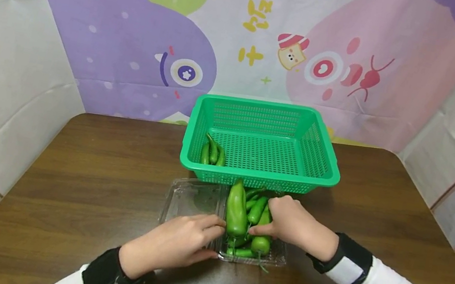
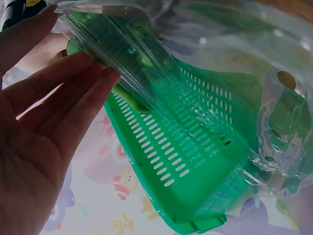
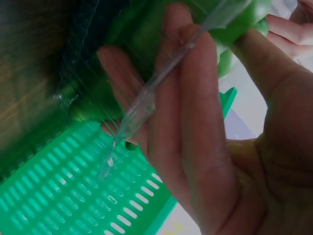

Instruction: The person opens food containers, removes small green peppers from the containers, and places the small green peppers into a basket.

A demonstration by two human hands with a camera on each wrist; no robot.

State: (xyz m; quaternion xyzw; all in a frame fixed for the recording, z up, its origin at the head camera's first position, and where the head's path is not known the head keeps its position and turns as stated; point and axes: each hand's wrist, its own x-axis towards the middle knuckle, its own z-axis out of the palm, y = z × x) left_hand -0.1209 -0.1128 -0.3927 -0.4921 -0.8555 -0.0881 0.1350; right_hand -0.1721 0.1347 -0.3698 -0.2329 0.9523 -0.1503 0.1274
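Note:
A clear plastic clamshell box [image 1: 278, 261] lies unfolded in front of the basket, its lid [image 1: 187, 201] folded out to the left. Green peppers fill its right half; a large green pepper [image 1: 237, 209] lies on top at the left. My left hand [image 1: 183, 237] touches the box's inner left edge, fingers [image 2: 73, 105] fairly straight against the plastic wall. From the right, my right hand [image 1: 292, 224] reaches into the box and grips a green pepper [image 1: 258, 209] among the pile, thumb toward me. In the head view its other fingertips are hidden behind the peppers.
A green plastic basket [image 1: 314, 181] stands just behind the box, with several slim green peppers [image 1: 214, 152] in its front left corner. Both stand on a brown wooden table [image 1: 112, 172]. A cartoon-printed cloth [image 1: 247, 79] hangs behind the table.

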